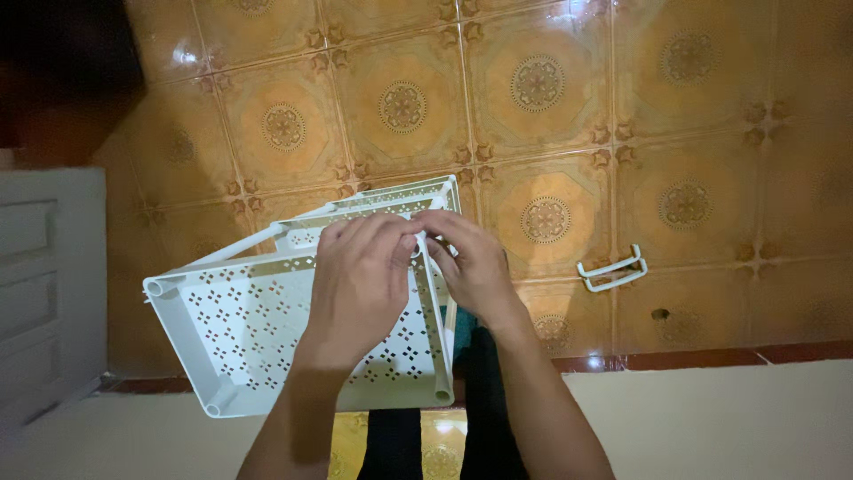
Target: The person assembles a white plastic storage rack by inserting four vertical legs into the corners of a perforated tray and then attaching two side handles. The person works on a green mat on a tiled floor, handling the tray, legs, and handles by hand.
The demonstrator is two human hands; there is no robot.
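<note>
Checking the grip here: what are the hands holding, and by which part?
Both the left hand and right hand grip the white perforated plastic shelf tray at its upper rim.

Warm, dim indoor light with glare on the floor tiles

From my feed the glossy orange floor [622, 133] throws back small white glints near the top edge and upper left, so the light seems to come from above and ahead. The top left corner falls into near-black shadow, and the right side darkens toward the edge. The white perforated shelf tray [267, 329] reads evenly lit and fairly sharp; the left hand [360, 284] and right hand [475, 262] look slightly soft, shaded on their near sides.
</note>
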